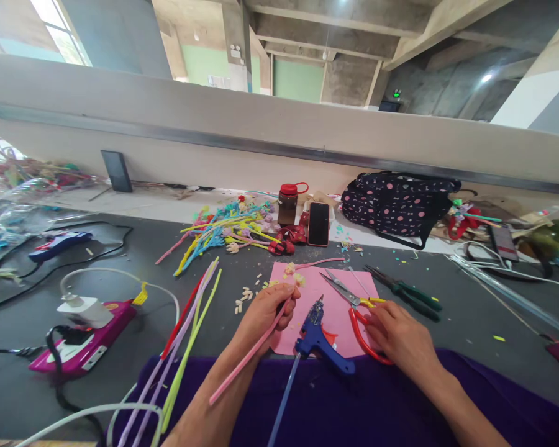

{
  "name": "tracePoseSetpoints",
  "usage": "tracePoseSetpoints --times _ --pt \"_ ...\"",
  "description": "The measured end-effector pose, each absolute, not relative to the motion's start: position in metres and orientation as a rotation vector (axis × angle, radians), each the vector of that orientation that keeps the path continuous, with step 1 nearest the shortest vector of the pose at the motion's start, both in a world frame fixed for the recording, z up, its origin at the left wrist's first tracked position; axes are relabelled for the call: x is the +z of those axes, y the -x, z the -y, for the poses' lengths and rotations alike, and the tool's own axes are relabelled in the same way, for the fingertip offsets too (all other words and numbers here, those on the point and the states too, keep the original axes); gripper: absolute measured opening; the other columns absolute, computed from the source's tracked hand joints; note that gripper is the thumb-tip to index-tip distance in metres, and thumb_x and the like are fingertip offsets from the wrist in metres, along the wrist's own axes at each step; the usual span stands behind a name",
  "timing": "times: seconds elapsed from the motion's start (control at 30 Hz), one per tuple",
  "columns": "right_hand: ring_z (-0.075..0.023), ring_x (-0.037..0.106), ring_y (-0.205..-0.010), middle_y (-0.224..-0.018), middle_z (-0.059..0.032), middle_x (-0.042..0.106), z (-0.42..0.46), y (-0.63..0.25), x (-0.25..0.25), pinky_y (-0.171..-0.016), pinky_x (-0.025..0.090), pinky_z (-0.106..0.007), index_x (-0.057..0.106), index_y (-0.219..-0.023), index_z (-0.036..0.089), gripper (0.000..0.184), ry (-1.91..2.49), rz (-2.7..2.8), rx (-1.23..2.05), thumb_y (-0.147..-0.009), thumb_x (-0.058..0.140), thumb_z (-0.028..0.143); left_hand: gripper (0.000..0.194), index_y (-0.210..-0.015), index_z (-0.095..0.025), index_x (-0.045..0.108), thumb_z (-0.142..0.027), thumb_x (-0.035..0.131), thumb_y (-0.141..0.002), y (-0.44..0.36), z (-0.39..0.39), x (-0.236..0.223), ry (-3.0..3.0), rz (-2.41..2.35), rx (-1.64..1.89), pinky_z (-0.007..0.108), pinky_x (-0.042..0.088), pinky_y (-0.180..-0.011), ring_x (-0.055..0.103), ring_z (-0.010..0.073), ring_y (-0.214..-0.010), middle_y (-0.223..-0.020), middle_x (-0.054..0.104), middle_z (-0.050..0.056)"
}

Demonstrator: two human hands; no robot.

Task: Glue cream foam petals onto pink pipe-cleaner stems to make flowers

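Note:
My left hand (276, 305) is closed on a pink pipe cleaner (246, 358), with a small pale yellow flower (299, 279) at its upper end by my fingertips. The stem's free end slants down across my wrist. My right hand (400, 332) has its fingers on the red and yellow handles of a pair of scissors (350, 296). The blades point up and left, slightly apart, over a pink sheet (286, 338). Between my hands a blue glue gun (317, 335) lies on that sheet, a glue stick running from its back. Another pink stem with a flower (319, 264) lies at the sheet's top edge.
Green-handled pliers (405, 292) lie to the right. Left are loose pipe cleaners (190, 344), a magenta power strip (86, 338) and cables. Behind stand a pile of pipe-cleaner flowers (228, 230), a red-capped bottle (287, 205), a phone (318, 224) and a patterned bag (395, 208).

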State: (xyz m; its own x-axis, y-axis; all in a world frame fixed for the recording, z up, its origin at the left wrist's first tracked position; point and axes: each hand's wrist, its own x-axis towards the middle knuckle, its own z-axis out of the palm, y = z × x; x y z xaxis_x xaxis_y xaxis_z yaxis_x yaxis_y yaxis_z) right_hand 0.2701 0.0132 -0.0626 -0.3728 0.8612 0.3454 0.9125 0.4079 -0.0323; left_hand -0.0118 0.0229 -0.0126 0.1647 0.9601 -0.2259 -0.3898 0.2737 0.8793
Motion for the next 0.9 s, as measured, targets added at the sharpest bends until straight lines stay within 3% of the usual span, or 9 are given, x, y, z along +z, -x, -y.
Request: tracePoseSetpoints --times 0.3,0.63,0.77,0.9 --pt "-0.0229 0.057 -0.086 -0.102 -0.0074 0.060 -0.015 -0.268 -0.058 -0.072 0.048 -0.037 0.065 -0.094 0.024 0.017 1.586 2.398 -0.284 -0.081 0.055 0.029 0.020 -0.070 -0.013 0.057 -0.031 0.054 -0.077 0.013 -0.023 -0.015 -0.782 -0.881 1.131 0.016 0.016 -0.035 0.030 0.0024 -0.035 -0.047 0.042 -0.006" --pt "-0.0240 0.056 -0.091 -0.105 -0.0093 0.059 -0.020 -0.268 -0.065 -0.076 0.046 -0.036 0.065 -0.099 0.020 0.022 1.559 2.383 -0.249 -0.081 0.051 0.021 0.020 -0.070 -0.012 0.057 -0.030 0.053 -0.079 0.012 -0.023 -0.015 -0.784 -0.875 1.145 0.015 0.015 -0.035 0.028 0.0022 -0.036 -0.047 0.041 -0.005" --pt "-0.0227 0.056 -0.093 -0.107 -0.0099 0.056 -0.018 -0.270 -0.071 -0.081 0.045 -0.037 0.063 -0.089 0.019 0.018 1.562 2.307 -0.018 -0.083 0.047 0.023 0.019 -0.070 -0.012 0.056 -0.029 0.054 -0.078 0.012 -0.022 -0.015 -0.771 -0.880 1.148 0.016 0.014 -0.036 0.028 0.0020 -0.035 -0.047 0.041 -0.006" --pt "-0.0198 0.059 -0.086 -0.112 -0.0090 0.051 -0.016 -0.275 -0.067 -0.076 0.047 -0.035 0.060 -0.077 0.020 0.020 1.604 2.170 0.391 -0.085 0.046 0.033 0.020 -0.069 -0.012 0.056 -0.030 0.054 -0.077 0.012 -0.021 -0.015 -0.759 -0.877 1.168 0.017 0.014 -0.036 0.028 0.0019 -0.035 -0.047 0.041 -0.006"
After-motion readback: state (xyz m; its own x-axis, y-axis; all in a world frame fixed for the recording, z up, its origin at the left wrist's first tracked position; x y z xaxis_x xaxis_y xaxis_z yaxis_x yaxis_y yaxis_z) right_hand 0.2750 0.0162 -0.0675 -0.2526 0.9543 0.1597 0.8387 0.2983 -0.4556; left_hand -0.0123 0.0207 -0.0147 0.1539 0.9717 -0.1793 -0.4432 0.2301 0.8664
